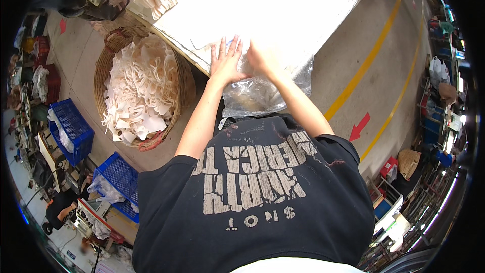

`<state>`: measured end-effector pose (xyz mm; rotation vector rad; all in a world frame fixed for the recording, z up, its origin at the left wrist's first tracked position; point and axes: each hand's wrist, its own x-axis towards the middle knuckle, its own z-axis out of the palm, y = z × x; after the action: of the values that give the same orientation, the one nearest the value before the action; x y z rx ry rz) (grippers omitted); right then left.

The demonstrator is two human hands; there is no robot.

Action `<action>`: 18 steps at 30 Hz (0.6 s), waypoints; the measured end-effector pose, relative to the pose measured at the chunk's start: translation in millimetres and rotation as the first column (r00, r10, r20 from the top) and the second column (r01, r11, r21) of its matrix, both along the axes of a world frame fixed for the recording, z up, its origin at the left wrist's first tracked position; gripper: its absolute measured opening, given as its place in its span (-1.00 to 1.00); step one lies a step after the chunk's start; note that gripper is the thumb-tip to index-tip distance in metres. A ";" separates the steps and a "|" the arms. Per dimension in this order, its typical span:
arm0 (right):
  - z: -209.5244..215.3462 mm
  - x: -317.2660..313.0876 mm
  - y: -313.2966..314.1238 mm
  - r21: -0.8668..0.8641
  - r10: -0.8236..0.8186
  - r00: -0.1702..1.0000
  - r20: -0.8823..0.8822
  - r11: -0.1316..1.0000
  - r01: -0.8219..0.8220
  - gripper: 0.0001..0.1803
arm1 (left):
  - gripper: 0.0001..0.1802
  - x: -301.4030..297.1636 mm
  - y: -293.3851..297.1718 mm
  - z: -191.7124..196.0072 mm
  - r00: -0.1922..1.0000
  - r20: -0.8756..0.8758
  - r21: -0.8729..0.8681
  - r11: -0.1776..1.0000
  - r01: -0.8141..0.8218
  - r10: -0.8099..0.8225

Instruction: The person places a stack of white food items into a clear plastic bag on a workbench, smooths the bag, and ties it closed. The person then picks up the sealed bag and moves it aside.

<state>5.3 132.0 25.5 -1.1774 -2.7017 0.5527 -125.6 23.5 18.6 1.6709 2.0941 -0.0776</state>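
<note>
A black printed T-shirt (262, 172) is filling the foreground. Clear plastic sheeting (252, 98) is draping over the white table's (308, 20) near edge; the left hand (227, 64) is lying splayed there, grasping nothing, probably steadying it best flat. Glare is hiding whether the curled right hand (261, 59) is gripping anything.

We're catching bold, cracked pale lettering (247, 189) sprawling across the black T-shirt (328, 207), and we're spotting red arrows (360, 126) pointing along the grey floor (348, 45).
</note>
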 end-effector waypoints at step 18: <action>-19.2 67.5 -14.0 -0.234 -0.246 0.952 -0.182 0.951 0.201 -0.77 | 0.15 8.2 -51.3 -18.3 0.993 0.112 0.335 0.942 -0.008 -0.032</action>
<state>72.8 118.1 6.4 -1.3706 -2.3378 0.8930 -117.4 -27.8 0.3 1.8289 2.0967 0.3856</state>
